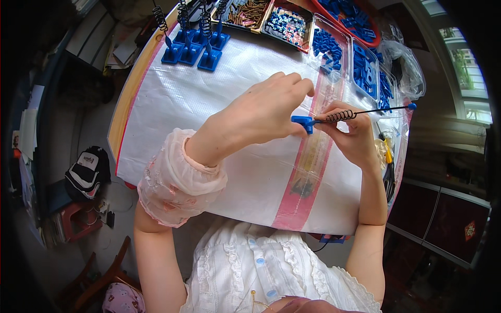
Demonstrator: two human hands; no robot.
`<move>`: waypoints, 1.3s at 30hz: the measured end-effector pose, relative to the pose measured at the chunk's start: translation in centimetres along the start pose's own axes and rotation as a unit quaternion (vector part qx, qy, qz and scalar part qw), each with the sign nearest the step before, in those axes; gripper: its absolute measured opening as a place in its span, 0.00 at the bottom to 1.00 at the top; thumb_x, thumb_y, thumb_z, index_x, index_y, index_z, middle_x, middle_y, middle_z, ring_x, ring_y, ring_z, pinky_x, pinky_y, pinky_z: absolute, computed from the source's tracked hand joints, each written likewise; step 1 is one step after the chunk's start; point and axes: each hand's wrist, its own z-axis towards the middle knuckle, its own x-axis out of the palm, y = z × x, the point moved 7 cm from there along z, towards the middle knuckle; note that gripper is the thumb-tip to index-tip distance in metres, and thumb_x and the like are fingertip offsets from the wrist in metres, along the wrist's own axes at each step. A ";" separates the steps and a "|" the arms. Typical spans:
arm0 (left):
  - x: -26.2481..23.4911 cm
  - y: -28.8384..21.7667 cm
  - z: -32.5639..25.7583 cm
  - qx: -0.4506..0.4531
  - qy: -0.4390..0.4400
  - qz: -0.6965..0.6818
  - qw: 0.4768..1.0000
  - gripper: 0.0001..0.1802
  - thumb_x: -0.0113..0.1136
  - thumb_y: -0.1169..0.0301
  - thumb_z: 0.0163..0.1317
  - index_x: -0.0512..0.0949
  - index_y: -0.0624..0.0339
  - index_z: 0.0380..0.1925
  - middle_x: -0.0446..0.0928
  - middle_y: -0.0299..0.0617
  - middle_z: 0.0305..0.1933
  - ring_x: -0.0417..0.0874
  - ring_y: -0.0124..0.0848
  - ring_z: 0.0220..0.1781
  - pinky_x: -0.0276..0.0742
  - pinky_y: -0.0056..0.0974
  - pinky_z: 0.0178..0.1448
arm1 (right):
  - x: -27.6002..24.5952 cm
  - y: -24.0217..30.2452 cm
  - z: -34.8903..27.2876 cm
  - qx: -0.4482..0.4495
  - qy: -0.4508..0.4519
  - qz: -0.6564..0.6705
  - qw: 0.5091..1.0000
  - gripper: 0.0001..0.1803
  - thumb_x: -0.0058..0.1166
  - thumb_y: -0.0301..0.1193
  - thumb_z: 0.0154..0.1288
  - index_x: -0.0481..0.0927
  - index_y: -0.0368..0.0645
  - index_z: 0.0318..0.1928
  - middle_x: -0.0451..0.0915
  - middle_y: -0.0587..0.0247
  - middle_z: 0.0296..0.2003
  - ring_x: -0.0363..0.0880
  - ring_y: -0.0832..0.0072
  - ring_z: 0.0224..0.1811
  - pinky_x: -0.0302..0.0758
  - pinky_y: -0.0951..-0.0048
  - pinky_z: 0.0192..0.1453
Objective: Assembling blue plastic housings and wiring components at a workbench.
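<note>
- We read the white woven-plastic sheet (250, 182), glossy, finely ribbed and crossed by a pink band, as a cover protecting the pale wooden table (125, 101).
- We see the left hand (263, 107) curved but not clenched: its thumb sits at the edge of the smooth blue plastic base (301, 122), perhaps steadying it, while its fingers arch free above.
- We see the right hand (355, 135) pinching the stem beside that base, probably for control close to the joint.
- We find the upright blue-footed spring pieces (190, 52) grouped far left, standing on flat feet, likely clear of the hands.
- We judge the brown metal screws (242, 13) and glossy blue-and-silver bits (286, 26) boxed apart to keep kinds sorted within reach.
- We locate the held black wire spring piece (340, 116) between the hands, above the sheet, pointing right: a tight coil, then a thin straight rod.
- We spot its smallest part, a rounded blue tip (412, 106), well apart from the fingers.
</note>
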 end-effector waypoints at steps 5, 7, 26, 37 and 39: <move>2.9 1.4 -0.8 -0.074 0.055 0.085 0.992 0.24 0.78 0.65 0.51 0.79 0.60 0.46 0.78 0.44 0.48 0.78 0.44 0.55 0.77 0.46 0.58 | 0.1 -0.1 -0.1 -0.003 -0.012 0.015 1.000 0.06 0.71 0.17 0.54 0.86 0.36 0.33 0.83 0.63 0.29 0.79 0.75 0.28 0.72 0.74 0.33; 3.1 1.3 -0.7 -0.082 0.055 0.103 0.990 0.23 0.78 0.63 0.51 0.80 0.60 0.44 0.77 0.44 0.47 0.78 0.43 0.54 0.78 0.45 0.58 | 0.0 -0.2 -0.2 0.000 -0.014 0.024 1.000 0.06 0.70 0.17 0.54 0.87 0.36 0.33 0.83 0.63 0.29 0.79 0.76 0.28 0.72 0.74 0.33; 3.3 2.2 -0.2 -0.080 0.020 0.040 0.996 0.14 0.76 0.60 0.51 0.87 0.58 0.31 0.82 0.41 0.35 0.83 0.41 0.44 0.79 0.45 0.48 | -0.2 0.0 -0.2 0.004 -0.020 0.009 1.000 0.06 0.71 0.18 0.55 0.87 0.36 0.34 0.83 0.63 0.28 0.78 0.77 0.27 0.71 0.75 0.32; 3.2 1.5 0.5 -0.023 0.019 -0.074 0.997 0.12 0.73 0.70 0.56 0.84 0.61 0.39 0.84 0.43 0.36 0.87 0.38 0.40 0.84 0.39 0.44 | -1.9 -0.3 -0.7 0.038 -0.056 0.083 0.994 0.08 0.70 0.17 0.57 0.90 0.37 0.38 0.84 0.66 0.31 0.76 0.82 0.31 0.72 0.77 0.36; 3.2 1.3 0.6 -0.010 0.015 -0.132 0.991 0.13 0.71 0.74 0.58 0.82 0.63 0.42 0.84 0.43 0.37 0.88 0.34 0.41 0.86 0.36 0.45 | -2.3 -0.3 -0.9 0.047 -0.071 0.136 0.987 0.09 0.70 0.17 0.57 0.90 0.36 0.39 0.84 0.67 0.32 0.76 0.83 0.32 0.72 0.78 0.38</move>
